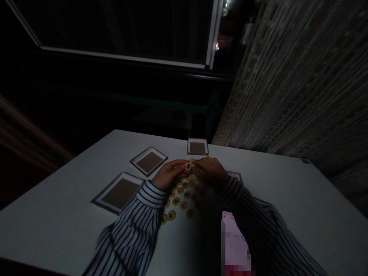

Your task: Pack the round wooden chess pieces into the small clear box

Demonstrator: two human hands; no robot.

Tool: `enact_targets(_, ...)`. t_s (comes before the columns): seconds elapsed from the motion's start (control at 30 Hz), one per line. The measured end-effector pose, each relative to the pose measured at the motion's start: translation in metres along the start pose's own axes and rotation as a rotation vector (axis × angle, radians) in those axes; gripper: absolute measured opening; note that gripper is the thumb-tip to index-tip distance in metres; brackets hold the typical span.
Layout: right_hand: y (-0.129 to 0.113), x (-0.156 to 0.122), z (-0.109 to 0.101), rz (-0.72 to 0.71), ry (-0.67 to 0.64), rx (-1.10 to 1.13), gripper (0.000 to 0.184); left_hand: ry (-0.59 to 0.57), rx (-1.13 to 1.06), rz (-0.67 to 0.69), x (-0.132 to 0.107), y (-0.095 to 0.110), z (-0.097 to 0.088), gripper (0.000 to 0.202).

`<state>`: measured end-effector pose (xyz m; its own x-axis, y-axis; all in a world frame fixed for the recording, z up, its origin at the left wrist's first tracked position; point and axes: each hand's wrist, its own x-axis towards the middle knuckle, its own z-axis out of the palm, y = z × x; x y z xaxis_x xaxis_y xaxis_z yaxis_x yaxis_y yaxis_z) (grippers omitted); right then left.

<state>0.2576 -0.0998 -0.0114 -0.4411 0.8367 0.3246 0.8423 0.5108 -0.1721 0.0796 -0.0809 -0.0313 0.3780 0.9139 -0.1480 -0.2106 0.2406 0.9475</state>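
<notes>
Between my two hands, above the middle of a white table point(71, 184), is a round Chinese chess piece point(188, 166) with a black character facing me. My left hand point(170, 173) pinches its left side between thumb and fingers. From the right, my right hand point(211, 170) has its curled fingers at the piece's other edge; what its fingertips grip is hard to make out. Below and between my forearms lie several more chess pieces point(176, 201), with red or black characters. My right arm's shadow darkens some of them.
Shallow open boxes stand around the pieces: one at the left point(120, 191), one behind it point(149, 161), one at the far edge point(197, 147), and one partly behind my right wrist point(236, 176). A lit phone point(234, 241) lies under my right forearm. A string curtain point(273, 76) hangs at the right.
</notes>
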Motion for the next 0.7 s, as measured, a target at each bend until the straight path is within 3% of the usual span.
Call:
enact_targets(0.23, 0.013, -0.017, -0.015, 0.001, 0.121, 0.048, 0.026, 0.025, -0.025, -0.017, -0.009, 0.009, 0.016, 0.019)
enact_targets(0.7, 0.044, -0.052, -0.043, 0.105, 0.239, 0.107, 0.026, 0.015, -0.125, -0.020, -0.005, -0.007, 0.060, 0.024)
